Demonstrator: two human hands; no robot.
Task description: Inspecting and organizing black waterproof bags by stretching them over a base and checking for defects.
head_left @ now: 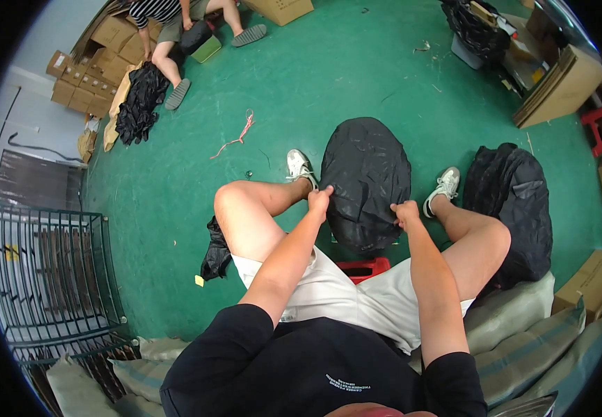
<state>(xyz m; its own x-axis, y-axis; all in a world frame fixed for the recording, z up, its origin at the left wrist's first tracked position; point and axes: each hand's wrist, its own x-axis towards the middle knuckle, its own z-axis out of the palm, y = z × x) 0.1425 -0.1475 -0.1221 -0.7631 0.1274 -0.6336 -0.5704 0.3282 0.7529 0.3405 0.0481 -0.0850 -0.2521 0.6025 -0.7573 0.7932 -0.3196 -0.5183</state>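
Between my feet stands a rounded, wrinkled black fabric cover [366, 174], its underside hidden from sight. My left hand [319, 202] is closed on its left edge, the thumb lying on the fabric. On the opposite edge, my right hand [405, 214] pinches the cloth with its fingers curled. The cover looks spread and rounded between the two hands; whatever fills it does not show. Just behind it, between my thighs, is a red plastic stool [363, 270].
A black fabric heap [513, 208] lies by my right leg, a smaller black bundle [216, 254] by my left. Pale sacks [530, 340] are behind me. Pink string [239, 136] lies on the green floor. Far left, a seated person [169, 31] is beside black cloth [142, 104] and cartons [82, 83].
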